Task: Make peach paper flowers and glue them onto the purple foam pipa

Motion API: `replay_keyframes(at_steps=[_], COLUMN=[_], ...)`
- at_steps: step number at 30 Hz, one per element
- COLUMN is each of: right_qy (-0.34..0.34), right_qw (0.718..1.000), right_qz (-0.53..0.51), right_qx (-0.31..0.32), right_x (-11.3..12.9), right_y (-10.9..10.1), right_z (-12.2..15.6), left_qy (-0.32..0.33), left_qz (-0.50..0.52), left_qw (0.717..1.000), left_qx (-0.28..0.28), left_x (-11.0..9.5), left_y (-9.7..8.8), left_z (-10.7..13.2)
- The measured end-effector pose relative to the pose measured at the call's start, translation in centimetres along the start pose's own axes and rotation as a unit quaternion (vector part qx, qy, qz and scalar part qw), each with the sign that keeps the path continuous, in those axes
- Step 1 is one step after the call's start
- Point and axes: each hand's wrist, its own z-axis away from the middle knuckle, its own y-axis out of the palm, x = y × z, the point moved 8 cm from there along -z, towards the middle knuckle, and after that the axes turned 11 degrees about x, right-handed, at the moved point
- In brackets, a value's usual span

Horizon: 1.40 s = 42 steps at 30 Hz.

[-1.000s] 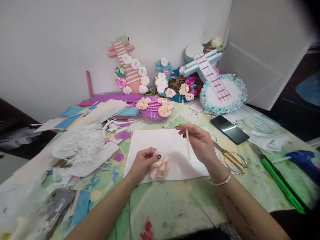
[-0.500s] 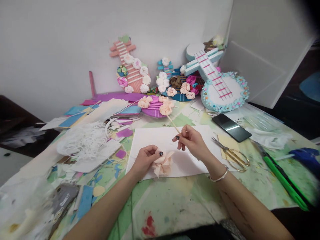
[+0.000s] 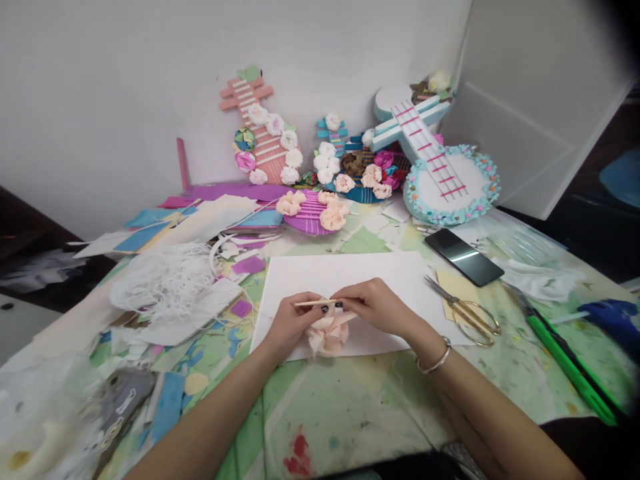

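Note:
Over a white sheet (image 3: 385, 270), both hands meet at a peach crepe paper flower (image 3: 327, 333) with ruffled petals. My left hand (image 3: 295, 320) is closed on the flower's upper edge, thumb on top. In my right hand (image 3: 373, 303), a thin wooden stick (image 3: 313, 303) is pinched and lies almost level across the top of the flower, its free end over my left fingers. The right fingertips are at the petals too; whether they also grip paper I cannot tell.
Right of the sheet lie gold-handled scissors (image 3: 473, 317), a black phone (image 3: 465, 257) and a green cutter (image 3: 570, 363). White string (image 3: 165, 280) and paper scraps cover the left side. Flower-decorated paper instruments, including a purple one (image 3: 313, 217) and a light blue one (image 3: 450, 180), stand behind.
My right hand has come down and left to the flower. The stick has swung from upright and slanted to nearly level. My left hand stays on the flower.

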Motion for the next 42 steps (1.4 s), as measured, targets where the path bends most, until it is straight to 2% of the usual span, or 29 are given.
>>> replay_keyframes(at_steps=[5, 13, 20, 26, 38, 42], right_qy=[0.024, -0.004, -0.018, -0.032, -0.073, -0.087], right_qw=[0.999, 1.000, 0.998, 0.993, 0.993, 0.989], right_qz=[0.031, -0.012, -0.064, -0.112, -0.093, -0.117], right_qx=[0.001, -0.027, -0.017, -0.005, -0.015, -0.014], right_x=[-0.1, -0.1, -0.3, -0.3, -0.1, -0.1], right_y=[0.3, 0.8, 1.3, 1.9, 1.9, 1.9], right_z=[-0.1, -0.1, -0.2, -0.3, -0.4, -0.4], left_qy=[0.007, 0.013, 0.009, -0.007, 0.002, -0.003], left_qz=[-0.014, 0.018, 0.022, 0.048, 0.044, 0.030], left_qw=[1.000, 1.000, 1.000, 0.999, 0.998, 0.999], left_qx=[-0.006, 0.005, 0.009, -0.015, -0.034, -0.031], left_x=[-0.2, -0.2, 0.0, -0.1, -0.1, 0.0], left_y=[0.1, 0.4, 0.4, 0.3, -0.1, -0.1], left_z=[0.1, 0.0, 0.3, 0.5, 0.6, 0.7])
